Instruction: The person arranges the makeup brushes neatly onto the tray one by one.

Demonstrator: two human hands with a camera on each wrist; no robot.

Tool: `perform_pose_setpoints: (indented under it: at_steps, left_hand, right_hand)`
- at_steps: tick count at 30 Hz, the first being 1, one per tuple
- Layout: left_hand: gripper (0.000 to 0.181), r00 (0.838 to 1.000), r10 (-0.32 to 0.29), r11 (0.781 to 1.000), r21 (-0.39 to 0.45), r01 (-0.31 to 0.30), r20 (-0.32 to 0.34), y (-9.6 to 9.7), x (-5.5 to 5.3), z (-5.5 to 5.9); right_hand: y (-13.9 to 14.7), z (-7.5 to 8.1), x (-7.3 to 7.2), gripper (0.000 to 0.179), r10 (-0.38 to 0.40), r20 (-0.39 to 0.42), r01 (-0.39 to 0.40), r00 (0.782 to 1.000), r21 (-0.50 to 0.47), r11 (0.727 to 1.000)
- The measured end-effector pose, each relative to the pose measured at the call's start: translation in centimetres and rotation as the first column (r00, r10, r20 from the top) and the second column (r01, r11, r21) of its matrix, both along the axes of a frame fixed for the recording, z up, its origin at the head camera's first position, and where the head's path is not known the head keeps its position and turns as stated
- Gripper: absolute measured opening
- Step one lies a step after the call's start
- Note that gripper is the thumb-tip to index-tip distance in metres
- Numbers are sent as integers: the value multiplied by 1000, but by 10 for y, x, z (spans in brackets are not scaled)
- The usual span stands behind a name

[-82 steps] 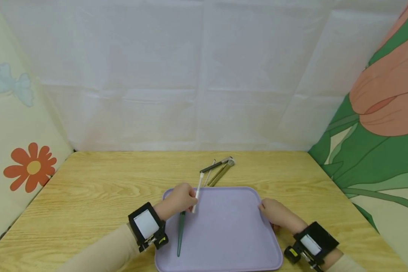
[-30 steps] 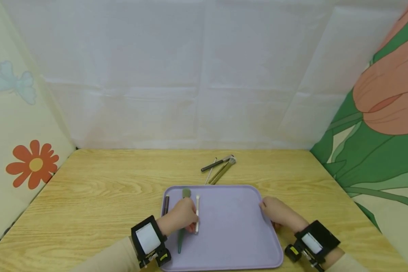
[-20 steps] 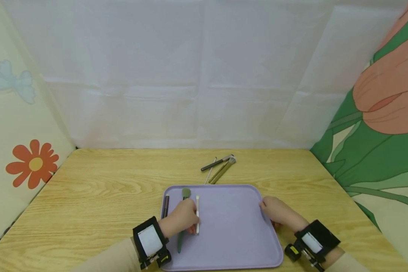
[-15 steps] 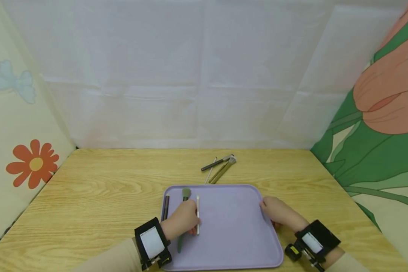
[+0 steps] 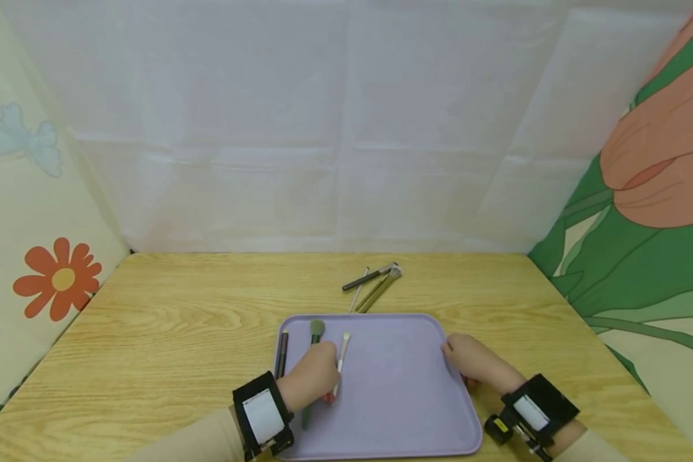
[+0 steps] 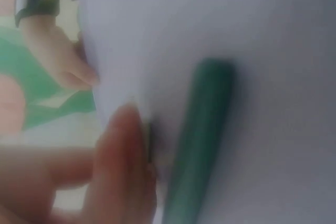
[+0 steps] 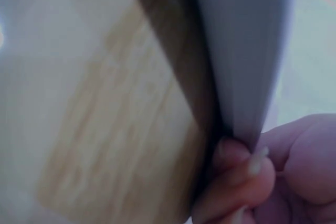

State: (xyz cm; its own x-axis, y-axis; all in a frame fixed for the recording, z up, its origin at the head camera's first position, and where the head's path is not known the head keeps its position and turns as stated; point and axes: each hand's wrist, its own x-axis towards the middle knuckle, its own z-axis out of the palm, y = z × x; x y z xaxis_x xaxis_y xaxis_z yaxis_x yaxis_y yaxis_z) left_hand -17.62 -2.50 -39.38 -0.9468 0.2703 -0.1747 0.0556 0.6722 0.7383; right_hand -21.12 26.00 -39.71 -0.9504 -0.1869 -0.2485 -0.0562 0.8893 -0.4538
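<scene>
We count one tray (image 5: 398, 398) on one desk (image 5: 179, 321). Three brushes occupy the tray's left half: one dark brush (image 5: 282, 353) along the left edge, one green brush (image 5: 317, 328), one white brush (image 5: 343, 353). Our left hand (image 5: 314, 372) has its grip pinched on the white brush; our right hand (image 5: 472, 359) pinches the tray's right edge. At least three more brushes (image 5: 371, 277) lie crossed beyond its far edge.

wht brush (image 5: 343, 353), slanted, over prpl tray (image 5: 404, 391)
</scene>
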Motion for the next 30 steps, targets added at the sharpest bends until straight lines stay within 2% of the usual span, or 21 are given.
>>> perform_pose_setpoints:
  at_steps: [7,12,18,23,26,30]
  left_hand:
    - [3,1000,18,996,-88,-18,0,4,1,3]
    - [4,999,50,992,-114,-48,15,7,0,3]
    - [4,999,46,995,-92,-44,14,5,0,1]
    - [15,999,38,997,-62,-39,-10,0,2,2]
    - [4,998,48,998,-44,-49,-27,-6,3,8]
    - [26,995,80,996,-19,-82,-61,-18,4,17]
  right_hand:
    - [0,1,1,23,3,-6,-3,1000,-11,1000]
    - [0,1,0,24,4,-4,-4,1000,-15,1000]
    - [0,0,0,24,6,-4,-6,1000,-5,1000]
    - [0,0,0,24,-1,7,1,1000,-6,1000]
    - [0,0,0,24,-3,6,3,1000,-6,1000]
    - [0,0,0,23,-7,2,7,1000,-5,1000]
